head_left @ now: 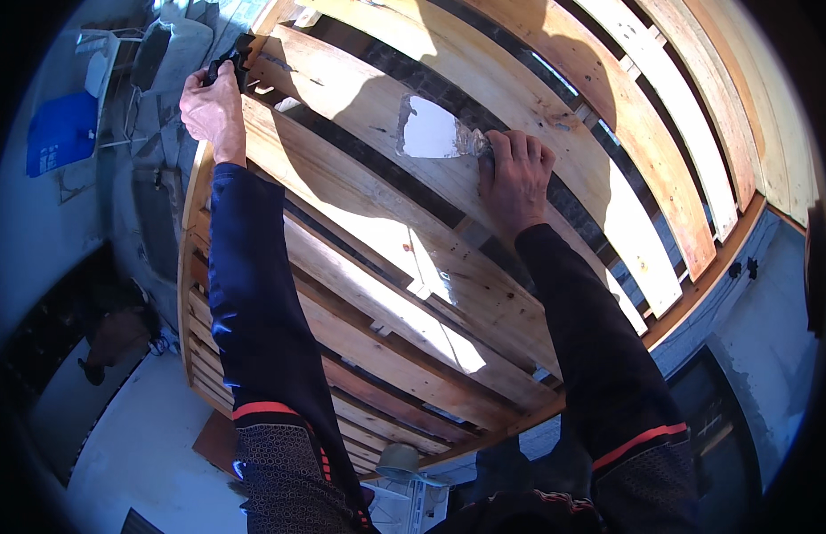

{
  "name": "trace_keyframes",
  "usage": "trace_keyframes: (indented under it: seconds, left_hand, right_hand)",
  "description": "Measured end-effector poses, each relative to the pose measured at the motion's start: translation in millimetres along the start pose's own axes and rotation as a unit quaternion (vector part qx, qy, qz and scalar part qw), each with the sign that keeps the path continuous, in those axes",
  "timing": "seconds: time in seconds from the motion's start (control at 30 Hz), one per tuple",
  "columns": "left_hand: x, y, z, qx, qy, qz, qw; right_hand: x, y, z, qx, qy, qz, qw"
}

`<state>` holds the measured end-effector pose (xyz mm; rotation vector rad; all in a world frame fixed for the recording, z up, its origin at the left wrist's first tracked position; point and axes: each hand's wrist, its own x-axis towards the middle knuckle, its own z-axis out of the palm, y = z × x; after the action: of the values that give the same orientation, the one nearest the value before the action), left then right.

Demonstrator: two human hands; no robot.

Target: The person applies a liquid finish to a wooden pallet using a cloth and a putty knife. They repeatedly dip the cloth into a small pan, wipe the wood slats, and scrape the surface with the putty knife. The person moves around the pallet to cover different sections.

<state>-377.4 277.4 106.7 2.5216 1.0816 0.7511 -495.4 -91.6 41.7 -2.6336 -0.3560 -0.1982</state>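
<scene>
A broad-bladed scraper is over the middle slats of the wooden frame, its handle gripped in the right hand. At the frame's left edge, the left hand grips a black object.

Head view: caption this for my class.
Right hand holds a scraper, left hand a black object, at a slatted wooden frame.

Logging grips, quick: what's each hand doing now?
Left hand: closed, gripping a small black irregular object.
Right hand: closed, holding a broad silver metal scraper.
</scene>
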Motion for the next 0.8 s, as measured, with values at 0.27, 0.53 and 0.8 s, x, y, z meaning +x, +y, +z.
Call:
trace_keyframes:
  seconds: [0.27, 0.53, 0.8]
  left_hand:
    - [7.8, -0.1, -22.5, 0.157, -0.198, 0.038, 0.967]
    - [-23.4, -26.4, 44.5, 0.075, -0.178, 0.153, 0.969]
    - [5.0, -4.7, 35.6, 0.147, -0.272, 0.108, 0.945]
  right_hand:
    - [0.8, -2.6, -2.0, 0.002, -0.007, 0.005, 1.0]
    - [0.0, -0.6, 1.5, -0.01, 0.005, 0.001, 1.0]
    - [2.2, -2.1, -0.3, -0.009, -0.004, 0.01, 1.0]
